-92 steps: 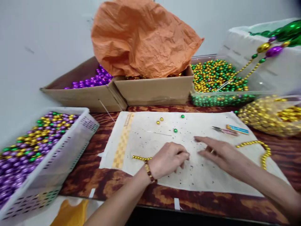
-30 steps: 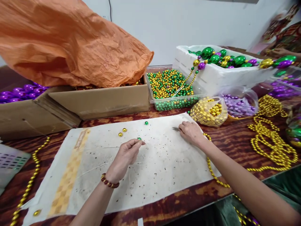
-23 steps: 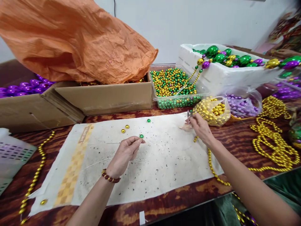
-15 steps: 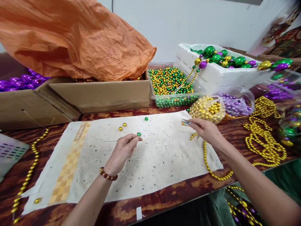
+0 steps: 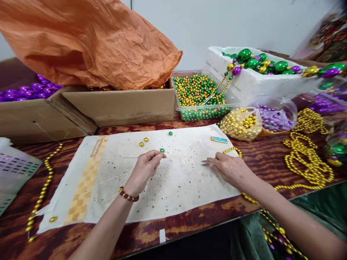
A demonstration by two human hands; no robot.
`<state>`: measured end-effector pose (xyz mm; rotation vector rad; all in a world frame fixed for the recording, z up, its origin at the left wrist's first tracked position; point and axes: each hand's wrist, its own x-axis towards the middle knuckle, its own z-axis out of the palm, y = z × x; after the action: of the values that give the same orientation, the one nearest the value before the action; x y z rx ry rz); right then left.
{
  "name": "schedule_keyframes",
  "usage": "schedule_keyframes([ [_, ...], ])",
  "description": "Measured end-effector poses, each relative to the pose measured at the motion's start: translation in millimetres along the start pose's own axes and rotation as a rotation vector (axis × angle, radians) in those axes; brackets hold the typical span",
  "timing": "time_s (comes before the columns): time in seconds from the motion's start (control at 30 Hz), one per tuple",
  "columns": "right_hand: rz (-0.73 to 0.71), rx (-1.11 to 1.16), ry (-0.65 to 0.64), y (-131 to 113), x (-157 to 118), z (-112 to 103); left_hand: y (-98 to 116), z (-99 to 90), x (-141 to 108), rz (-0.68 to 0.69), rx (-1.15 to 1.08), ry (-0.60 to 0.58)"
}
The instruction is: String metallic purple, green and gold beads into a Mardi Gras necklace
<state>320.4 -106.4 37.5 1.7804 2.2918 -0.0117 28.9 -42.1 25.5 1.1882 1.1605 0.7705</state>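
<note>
My left hand (image 5: 145,168) is closed in a pinch above the cloth, with a small shiny green bead (image 5: 162,150) at its fingertips. White thread (image 5: 115,178) lies near and beneath this hand. In my right hand (image 5: 231,169) are small metal thread snips (image 5: 206,163), their pointed blades apart and aimed left toward my left hand. Two gold beads (image 5: 143,142) and another green bead (image 5: 170,133) rest farther back on the white cloth (image 5: 184,202). A gold bead string (image 5: 233,149) runs behind and under my right wrist.
Cardboard boxes (image 5: 121,108) stand behind, under an orange plastic bag (image 5: 108,43). A clear tub of beads (image 5: 199,94), a white foam box (image 5: 257,85) and a bag of gold beads (image 5: 238,126) line the back right. A small blue-labelled piece (image 5: 219,139) lies on the cloth.
My right hand has moved left and toward me with the snips, away from the blue-labelled piece. My left hand keeps its pinch in nearly the same place. The view has shifted slightly.
</note>
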Motion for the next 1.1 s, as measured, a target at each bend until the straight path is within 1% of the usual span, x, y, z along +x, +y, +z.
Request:
schedule_keyframes([
  [0.17, -0.002, 0.088, 0.002, -6.4, 9.0, 9.7, -0.5, -1.3, -3.0, 0.001, -0.075, 0.019],
  [0.27, 0.013, 0.150, 0.054, -10.2, 11.6, 15.7, -4.9, -5.8, -4.6, -0.005, -0.150, 0.036],
  [0.33, -0.009, 0.219, 0.096, -19.5, 12.7, 16.7, -8.6, -9.9, -5.4, -0.014, -0.227, 0.050],
  [0.4, -0.072, 0.306, 0.133, -36.9, 13.9, 14.0, -12.2, -14.2, -6.2, -0.024, -0.324, 0.061],
  [0.47, -0.155, 0.369, 0.163, -60.4, 15.6, 8.0, -15.3, -18.4, -7.3, -0.034, -0.411, 0.077],
  [0.6, -0.285, 0.367, 0.207, -105.3, 19.9, -6.5, -19.4, -24.6, -10.3, -0.044, -0.501, 0.127],
  [0.7, -0.325, 0.346, 0.223, -123.1, 24.1, -11.9, -20.9, -27.0, -12.7, -0.054, -0.537, 0.129],
  [0.9, -0.354, 0.257, 0.194, -133.8, 34.2, -8.8, -19.1, -28.3, -17.4, -0.064, -0.587, 0.100],
  [1.1, -0.354, 0.270, 0.169, -135.5, 34.7, -9.8, -17.4, -32.1, -22.1, -0.049, -0.623, 0.011],
])
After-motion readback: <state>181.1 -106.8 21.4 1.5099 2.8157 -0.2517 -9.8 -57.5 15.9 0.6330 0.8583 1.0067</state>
